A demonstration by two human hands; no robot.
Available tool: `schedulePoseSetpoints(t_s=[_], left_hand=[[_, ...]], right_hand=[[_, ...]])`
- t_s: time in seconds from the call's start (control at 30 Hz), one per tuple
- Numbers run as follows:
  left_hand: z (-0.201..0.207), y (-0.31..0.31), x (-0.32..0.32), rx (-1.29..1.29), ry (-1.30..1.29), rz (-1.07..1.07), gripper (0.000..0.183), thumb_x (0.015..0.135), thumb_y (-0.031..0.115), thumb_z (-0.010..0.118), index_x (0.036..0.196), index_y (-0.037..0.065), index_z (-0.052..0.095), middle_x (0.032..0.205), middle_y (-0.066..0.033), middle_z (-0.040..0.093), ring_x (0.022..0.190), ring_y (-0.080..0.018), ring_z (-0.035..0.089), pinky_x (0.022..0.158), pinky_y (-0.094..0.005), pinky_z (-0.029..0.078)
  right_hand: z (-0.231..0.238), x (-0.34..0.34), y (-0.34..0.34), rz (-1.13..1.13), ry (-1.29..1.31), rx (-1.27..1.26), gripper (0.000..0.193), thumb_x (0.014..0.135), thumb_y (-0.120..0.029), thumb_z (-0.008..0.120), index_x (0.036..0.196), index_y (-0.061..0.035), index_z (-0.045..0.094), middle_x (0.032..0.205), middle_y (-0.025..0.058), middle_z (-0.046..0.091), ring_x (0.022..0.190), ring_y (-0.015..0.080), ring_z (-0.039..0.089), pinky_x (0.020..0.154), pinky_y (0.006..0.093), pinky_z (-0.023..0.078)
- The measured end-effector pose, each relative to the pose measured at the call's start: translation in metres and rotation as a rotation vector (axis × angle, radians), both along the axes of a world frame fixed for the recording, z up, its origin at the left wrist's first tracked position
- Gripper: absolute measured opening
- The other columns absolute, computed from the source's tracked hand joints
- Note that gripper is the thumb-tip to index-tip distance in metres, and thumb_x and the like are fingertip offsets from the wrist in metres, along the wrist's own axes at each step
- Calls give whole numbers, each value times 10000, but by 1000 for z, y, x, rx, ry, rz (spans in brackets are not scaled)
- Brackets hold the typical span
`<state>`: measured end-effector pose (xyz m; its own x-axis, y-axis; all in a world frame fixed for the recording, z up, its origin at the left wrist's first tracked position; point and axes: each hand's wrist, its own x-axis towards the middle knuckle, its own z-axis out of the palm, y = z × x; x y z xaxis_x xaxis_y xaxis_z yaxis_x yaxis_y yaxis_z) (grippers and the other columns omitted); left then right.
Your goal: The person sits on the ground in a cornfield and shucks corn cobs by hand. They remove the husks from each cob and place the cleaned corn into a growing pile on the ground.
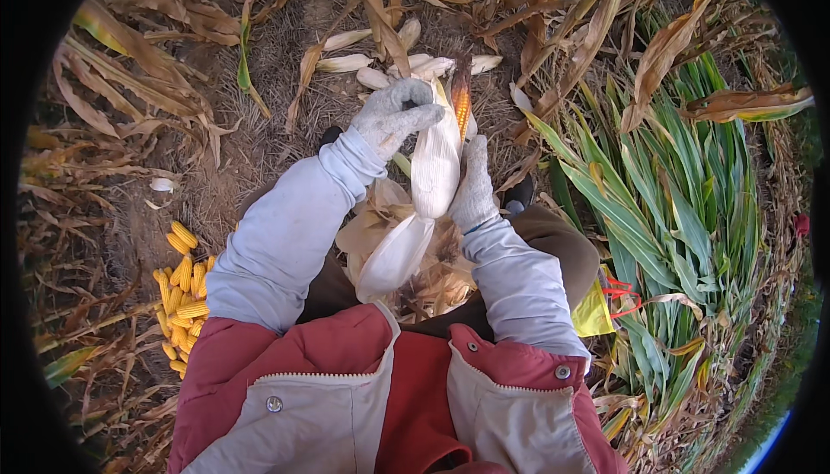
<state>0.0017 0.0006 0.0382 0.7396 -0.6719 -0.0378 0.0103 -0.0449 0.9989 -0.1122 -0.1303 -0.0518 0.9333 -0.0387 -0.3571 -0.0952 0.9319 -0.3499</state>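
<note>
An ear of corn (462, 109) stands upright in front of me, its orange-yellow kernels showing on the right side and dark silk at its top. A pale husk (437, 163) covers its left side, and a loose strip of it hangs down toward my lap. My right hand (473, 187), in a dirty white glove, is wrapped around the lower part of the ear from the right. My left hand (394, 116), gloved alike, has its thumb and fingers curled together at the husk's upper left edge; the exact grip is partly hidden.
Several ears in pale husks (344, 63) lie on the ground beyond my hands. A pile of bare yellow corn cobs (183, 301) is at my left. Dry husks (367, 232) lie between my legs. Cut green stalks (683, 215) and a yellow bag (593, 311) lie to the right.
</note>
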Motion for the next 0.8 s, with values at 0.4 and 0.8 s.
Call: schedulePoseSetpoints(t_s=[0.4,0.8], left_hand=[[-23,-5,-73,415,-208,-1521,410,857,366,712,1037,0,676,940,-139,697,881,-255,663,780,-345,515],[-10,-1,-5,19,308,11,152,961,204,610,1023,66,614,832,12,620,699,-74,574,644,-226,510]], right_hand=[[1,2,-36,-229,164,-61,445,921,-392,620,1209,-59,555,948,133,628,817,274,626,735,397,541],[19,-4,-10,-120,4,-398,437,935,-138,591,1345,-64,461,1071,79,599,877,171,617,771,291,536]])
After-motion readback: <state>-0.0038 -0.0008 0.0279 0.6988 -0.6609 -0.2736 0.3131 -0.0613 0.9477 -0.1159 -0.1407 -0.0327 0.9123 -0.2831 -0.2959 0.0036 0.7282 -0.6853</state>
